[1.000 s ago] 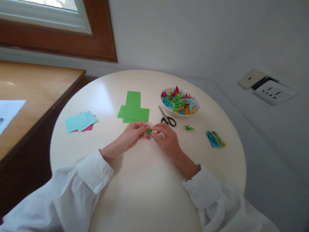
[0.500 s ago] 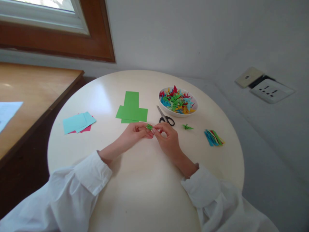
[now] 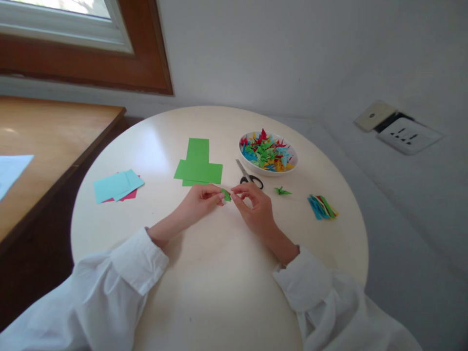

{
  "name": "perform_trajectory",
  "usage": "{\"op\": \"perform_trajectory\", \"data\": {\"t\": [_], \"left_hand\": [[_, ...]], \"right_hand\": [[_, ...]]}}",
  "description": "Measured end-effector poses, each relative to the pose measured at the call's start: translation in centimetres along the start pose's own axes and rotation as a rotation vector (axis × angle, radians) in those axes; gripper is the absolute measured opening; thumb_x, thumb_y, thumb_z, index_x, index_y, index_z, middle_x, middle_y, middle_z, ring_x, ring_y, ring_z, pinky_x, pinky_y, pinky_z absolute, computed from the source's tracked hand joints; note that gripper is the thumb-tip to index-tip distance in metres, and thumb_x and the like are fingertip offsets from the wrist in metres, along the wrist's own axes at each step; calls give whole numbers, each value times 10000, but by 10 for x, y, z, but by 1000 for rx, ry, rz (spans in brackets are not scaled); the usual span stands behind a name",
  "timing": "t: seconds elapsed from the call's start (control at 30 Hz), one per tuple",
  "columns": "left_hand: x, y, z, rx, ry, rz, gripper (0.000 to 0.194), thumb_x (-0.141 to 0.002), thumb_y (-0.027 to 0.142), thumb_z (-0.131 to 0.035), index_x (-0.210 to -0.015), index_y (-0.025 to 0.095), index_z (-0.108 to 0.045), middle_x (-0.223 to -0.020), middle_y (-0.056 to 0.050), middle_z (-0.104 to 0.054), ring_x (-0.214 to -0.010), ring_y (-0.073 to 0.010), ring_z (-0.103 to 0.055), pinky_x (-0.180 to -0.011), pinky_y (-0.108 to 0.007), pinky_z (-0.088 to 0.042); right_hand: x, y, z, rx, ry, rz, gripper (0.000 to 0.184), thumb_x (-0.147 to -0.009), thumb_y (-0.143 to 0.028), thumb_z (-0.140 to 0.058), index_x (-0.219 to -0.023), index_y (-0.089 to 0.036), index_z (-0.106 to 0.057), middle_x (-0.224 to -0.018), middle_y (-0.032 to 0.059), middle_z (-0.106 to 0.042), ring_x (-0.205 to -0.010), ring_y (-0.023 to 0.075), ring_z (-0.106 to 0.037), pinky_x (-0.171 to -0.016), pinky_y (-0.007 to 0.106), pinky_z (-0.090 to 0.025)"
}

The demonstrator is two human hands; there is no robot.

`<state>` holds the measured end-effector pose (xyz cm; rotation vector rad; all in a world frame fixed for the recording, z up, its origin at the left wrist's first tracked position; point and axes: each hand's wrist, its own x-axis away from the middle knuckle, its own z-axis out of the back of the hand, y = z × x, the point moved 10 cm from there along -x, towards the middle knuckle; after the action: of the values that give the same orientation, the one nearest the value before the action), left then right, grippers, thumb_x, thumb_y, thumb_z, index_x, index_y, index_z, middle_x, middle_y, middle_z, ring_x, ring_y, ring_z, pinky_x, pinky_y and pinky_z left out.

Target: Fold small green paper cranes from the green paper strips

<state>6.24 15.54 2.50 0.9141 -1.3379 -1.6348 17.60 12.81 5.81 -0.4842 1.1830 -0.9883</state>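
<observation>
A small folded green paper (image 3: 226,195) is held up between my two hands over the white round table (image 3: 219,292). My left hand (image 3: 206,197) pinches its left side between thumb and fingers. The fingertips of my right hand (image 3: 253,204) are closed at its right edge. Just beyond my hands lie overlapping green paper sheets (image 3: 198,163) and scissors (image 3: 252,181) with black handles. A finished green paper crane (image 3: 282,191) rests to the right of my right hand.
A white bowl (image 3: 256,170) full of colourful paper cranes stands at the back right. Folded paper strips (image 3: 322,207) lie at the right. Light blue sheets (image 3: 113,186) overlap red paper (image 3: 130,195) at the left. A wooden desk (image 3: 54,126) stands beyond the table's left side.
The folded green paper has turned in my fingers and shows a broader face. My left fingers have shifted slightly left, apart from the right fingertips. The view has moved a little.
</observation>
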Motion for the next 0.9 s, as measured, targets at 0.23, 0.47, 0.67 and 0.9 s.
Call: {"op": "perform_trajectory", "data": {"t": [0.23, 0.47, 0.67, 0.9], "left_hand": [[1, 4, -5, -13, -47, -16, 281, -760, 364, -543, -643, 122, -628, -727, -45, -635, -712, -147, -547, -662, -252, -427], [2, -8, -12, 114, -106, 45, 350, -744, 456, -572, -661, 121, -631, -691, -48, -635, -653, -132, -566, -641, -254, -458], [2, -6, -12, 87, -102, 47, 357, -753, 458, -559, -655, 124, -638, -682, -52, -646, -620, -130, -569, -602, -240, -453], [1, -9, -9, 60, -80, 49, 334, -769, 418, -545, -653, 120, -640, -647, -47, -631, -588, -119, -547, -575, -230, -430]], "right_hand": [[1, -6, -3, 29, -44, 50, 122, -751, -152, -575, -846, -220, -610, -798, 17, -641, -737, 140, -575, -592, 266, -471], [2, -8, -6, 44, -52, 71, 219, -733, -152, -602, -935, -229, -633, -829, 21, -642, -757, 142, -572, -591, 266, -469], [2, -5, -7, 47, -59, 27, 216, -736, -163, -616, -930, -248, -660, -834, 29, -638, -789, 156, -572, -601, 279, -476], [0, -1, -4, 39, -45, 1, 146, -718, -172, -643, -850, -233, -657, -773, 10, -655, -751, 153, -582, -593, 270, -466]]}}
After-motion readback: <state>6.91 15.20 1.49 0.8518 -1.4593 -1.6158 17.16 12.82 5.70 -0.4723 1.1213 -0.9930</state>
